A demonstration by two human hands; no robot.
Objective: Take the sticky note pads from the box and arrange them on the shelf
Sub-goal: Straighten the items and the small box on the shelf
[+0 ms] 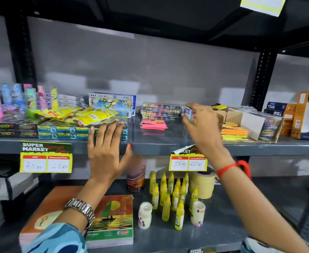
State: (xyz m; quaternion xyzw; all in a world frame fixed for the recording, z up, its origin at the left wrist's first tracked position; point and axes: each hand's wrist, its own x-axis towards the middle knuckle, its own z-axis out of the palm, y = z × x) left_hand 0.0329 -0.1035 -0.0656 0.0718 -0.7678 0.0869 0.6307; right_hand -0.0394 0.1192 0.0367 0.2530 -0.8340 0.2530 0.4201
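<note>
The right hand is up over the grey shelf. Its fingers are closed around a small pack with a blue and white label. It looks like a sticky note pad, but it is blurry, so I cannot be sure. The hand holds the pack in the air, just in front of the clear cases of coloured beads.

A pink pad stack lies flat on the shelf, right in front of the bead cases and a little to the left of the right hand. The cardboard box sits on the same shelf, to the right of the hand. Inside it are orange pads on top of yellow pads — both stacks lie flat near the front of the box.

The left hand is open, with the fingers spread wide. It holds nothing. Its fingertips rest on the blue boxes at the shelf's front edge, and the thumb sticks out to the right. There is a silver watch on that wrist — and a red band on the other one.

On the lower shelf stand little yellow glue bottles, next to rolls of tape.
</note>
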